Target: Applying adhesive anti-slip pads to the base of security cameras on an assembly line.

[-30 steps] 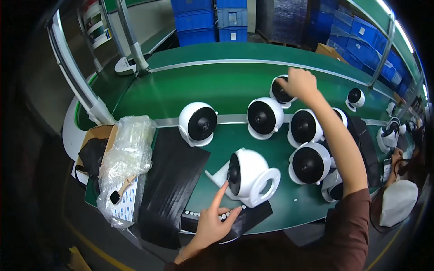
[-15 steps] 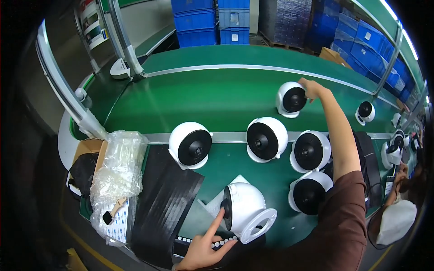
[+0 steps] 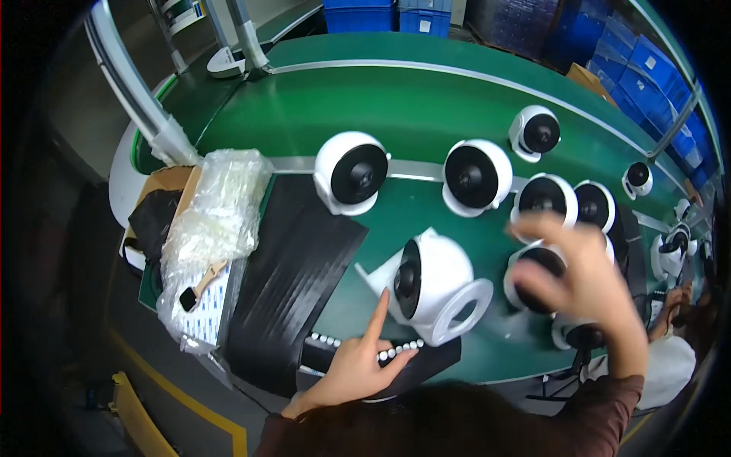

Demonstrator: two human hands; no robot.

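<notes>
My left hand [image 3: 356, 367] points its index finger at a white ball-shaped security camera [image 3: 444, 280], the tip at or close to the edge of its black face; the thumb is spread away. This camera lies tilted, its ring-shaped white base turned to the lower right, beside a white sheet-like piece [image 3: 378, 276]. Under the hand runs a black strip with a row of white round dots [image 3: 327, 340]. My right hand [image 3: 582, 266], blurred, hangs over the right-hand cameras with fingers apart and nothing visible in it. It partly hides a camera [image 3: 537, 278].
More cameras stand along the bench's metal edge [image 3: 415, 169], and one camera [image 3: 534, 132] on the green belt [image 3: 365, 99]. At left lie a black mat [image 3: 293, 266], bubble wrap [image 3: 221, 206], a carton [image 3: 189, 186] and a watch [image 3: 199, 289]. Another person [image 3: 670, 365] sits at right.
My right hand has let go of the camera on the belt and come back toward me. My left index finger stays at the tilted camera. The view has shifted, so everything sits higher.
</notes>
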